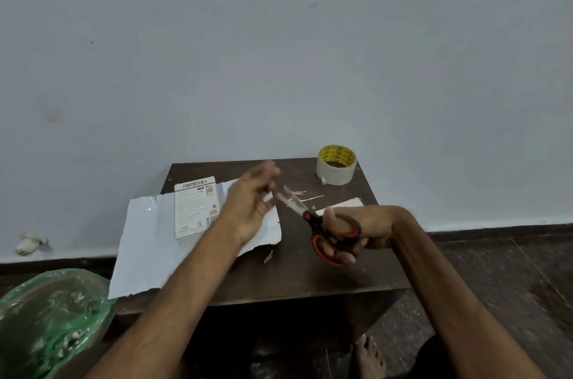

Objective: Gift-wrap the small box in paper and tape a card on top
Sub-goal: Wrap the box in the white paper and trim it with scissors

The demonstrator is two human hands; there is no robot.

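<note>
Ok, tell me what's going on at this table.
A person is partway through gift-wrapping. The right hand grips the scissors, blades aimed at the left hand, which is raised and blurred, so whether it pinches anything is unclear. The small box lies unwrapped on the sheet of white paper on the table. The tape roll stands at the far right corner.

The box (196,208) lies on the paper (145,245), which covers the bench's (310,281) left half. The tape roll (336,165) stands at the back right corner; before it the right grip (369,231) holds the scissors (313,219). A bag (46,316) sits left of the bench.
</note>
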